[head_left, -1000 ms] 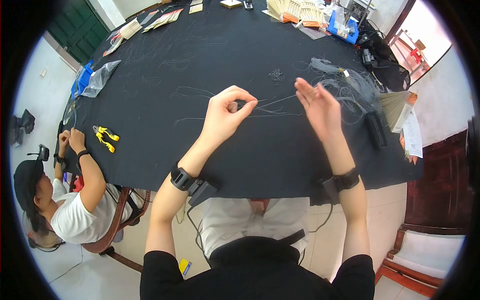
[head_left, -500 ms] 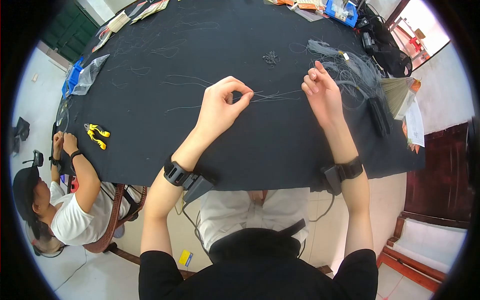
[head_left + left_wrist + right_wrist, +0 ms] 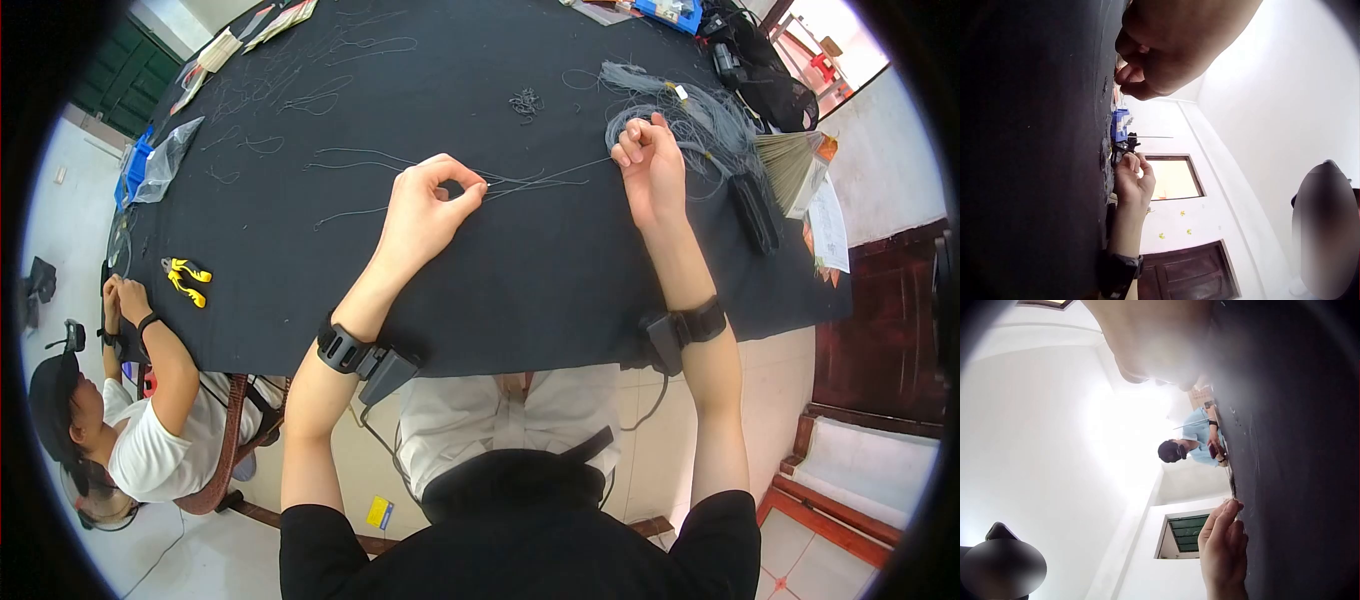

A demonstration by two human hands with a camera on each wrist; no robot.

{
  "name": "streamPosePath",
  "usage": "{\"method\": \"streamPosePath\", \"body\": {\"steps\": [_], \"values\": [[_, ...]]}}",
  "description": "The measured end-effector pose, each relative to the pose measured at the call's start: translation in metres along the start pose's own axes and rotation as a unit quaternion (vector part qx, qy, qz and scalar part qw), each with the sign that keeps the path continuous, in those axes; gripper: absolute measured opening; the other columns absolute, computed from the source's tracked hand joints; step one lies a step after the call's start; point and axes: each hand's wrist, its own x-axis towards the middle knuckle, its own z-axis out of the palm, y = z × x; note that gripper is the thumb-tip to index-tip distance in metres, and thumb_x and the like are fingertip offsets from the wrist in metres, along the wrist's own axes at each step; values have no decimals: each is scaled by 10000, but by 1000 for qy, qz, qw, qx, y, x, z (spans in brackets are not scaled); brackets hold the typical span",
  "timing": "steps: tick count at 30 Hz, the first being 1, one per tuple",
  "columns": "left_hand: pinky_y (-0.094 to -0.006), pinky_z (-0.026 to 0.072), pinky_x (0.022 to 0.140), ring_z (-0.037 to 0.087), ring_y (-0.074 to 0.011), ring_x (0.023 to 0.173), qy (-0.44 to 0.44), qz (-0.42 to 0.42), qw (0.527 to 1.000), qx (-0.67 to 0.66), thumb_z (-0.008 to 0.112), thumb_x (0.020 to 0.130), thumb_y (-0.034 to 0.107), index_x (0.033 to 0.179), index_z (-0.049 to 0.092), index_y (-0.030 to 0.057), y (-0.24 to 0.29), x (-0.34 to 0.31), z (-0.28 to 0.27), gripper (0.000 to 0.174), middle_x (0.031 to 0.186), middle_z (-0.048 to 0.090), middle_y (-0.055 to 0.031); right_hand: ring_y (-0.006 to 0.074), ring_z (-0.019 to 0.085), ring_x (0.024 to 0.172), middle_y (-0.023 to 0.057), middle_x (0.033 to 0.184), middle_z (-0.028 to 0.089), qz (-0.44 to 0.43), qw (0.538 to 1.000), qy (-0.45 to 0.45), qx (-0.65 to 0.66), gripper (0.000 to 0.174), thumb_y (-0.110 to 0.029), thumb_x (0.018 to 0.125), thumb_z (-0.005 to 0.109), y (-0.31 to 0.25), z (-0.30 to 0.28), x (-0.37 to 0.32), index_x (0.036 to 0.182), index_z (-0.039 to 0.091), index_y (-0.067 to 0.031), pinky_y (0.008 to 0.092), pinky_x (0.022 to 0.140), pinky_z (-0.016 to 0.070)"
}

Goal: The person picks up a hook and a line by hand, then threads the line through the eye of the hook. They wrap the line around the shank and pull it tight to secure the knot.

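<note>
Thin grey strings (image 3: 540,178) lie stretched across the black table (image 3: 540,290) between my two hands. My left hand (image 3: 478,188) pinches them between thumb and forefinger near the table's middle. To the right, my right hand (image 3: 635,142) is curled round the strings' other end, beside a tangled bundle of grey strings (image 3: 700,115). In the left wrist view the left hand (image 3: 1132,78) pinches at the top and the right hand (image 3: 1132,178) shows beyond it. The right wrist view shows the left hand (image 3: 1225,540) at the bottom, fingers together over the table.
Yellow pliers (image 3: 185,280) lie at the left edge near a seated person (image 3: 140,440). A small dark pile (image 3: 522,102) sits at the back. A stack of cards (image 3: 790,170) and a black bar (image 3: 755,215) lie at the right. Loose strings (image 3: 330,160) scatter leftward.
My right hand went from open to curled on the strings and moved away toward the grey bundle, pulling the strings taut. The left hand kept its pinch.
</note>
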Motion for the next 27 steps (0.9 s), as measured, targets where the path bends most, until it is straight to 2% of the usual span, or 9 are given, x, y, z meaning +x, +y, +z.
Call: {"method": "streamPosePath", "body": {"steps": [6, 10, 12, 15, 17, 19, 22, 27], "values": [[-174, 287, 429, 392, -3, 490, 5, 9, 999, 33, 642, 773, 121, 768, 652, 18, -3, 1, 0, 104, 782, 612, -16, 77, 377, 531, 63, 713, 472, 3, 1000, -7, -6, 285, -7, 833, 450, 1, -1, 0, 1081, 328, -78, 233, 498, 318], [-168, 303, 434, 414, -11, 503, 8, 84, 996, 34, 643, 770, 81, 791, 653, 40, 4, 1, -3, 47, 822, 615, -6, 61, 358, 510, 43, 692, 464, 57, 990, -119, -46, 263, -31, 845, 475, -8, 11, -6, 1074, 348, -64, 219, 467, 298], [-169, 317, 436, 439, -19, 519, 0, 127, 992, 2, 641, 768, 58, 804, 653, 55, 9, -1, -2, 37, 853, 615, 2, 50, 342, 495, 32, 684, 462, 106, 970, -200, -91, 249, -51, 855, 485, -10, 20, -13, 1070, 358, -59, 205, 444, 282], [-174, 334, 437, 473, -28, 558, -10, 254, 967, 19, 639, 763, 34, 818, 653, 69, 10, -1, 1, 67, 887, 612, 6, 36, 318, 470, 23, 676, 470, 192, 918, -312, -151, 232, -89, 875, 489, -9, 27, -24, 1065, 360, -56, 180, 415, 250], [-210, 403, 504, 550, -92, 680, -30, 249, 968, 16, 655, 736, 33, 807, 646, 69, 18, -5, 1, 80, 903, 614, -15, 28, 301, 459, 27, 676, 484, 236, 879, -360, -206, 208, -106, 888, 485, -8, 29, -28, 1046, 358, -59, 164, 407, 227], [-260, 466, 599, 583, -156, 753, -31, 272, 961, 25, 669, 708, 20, 789, 628, 46, 19, -6, 2, 95, 901, 612, -33, 30, 299, 462, 27, 674, 489, 266, 862, -377, -212, 220, -113, 882, 490, -6, 31, -31, 1044, 354, -55, 168, 408, 226], [-276, 474, 633, 580, -183, 787, -32, 315, 948, 21, 681, 689, 14, 774, 627, 42, 16, -5, 4, 105, 919, 619, -33, 30, 305, 467, 22, 666, 493, 274, 849, -382, -243, 241, -123, 872, 499, -5, 32, -33, 1047, 351, -50, 174, 408, 224], [-286, 479, 658, 584, -192, 797, -41, 318, 947, 20, 685, 679, 8, 766, 629, 34, 18, -7, 3, 107, 908, 623, -42, 30, 314, 469, 17, 663, 507, 272, 840, -396, -252, 262, -130, 862, 509, -4, 31, -34, 1053, 350, -47, 176, 411, 229]]}}
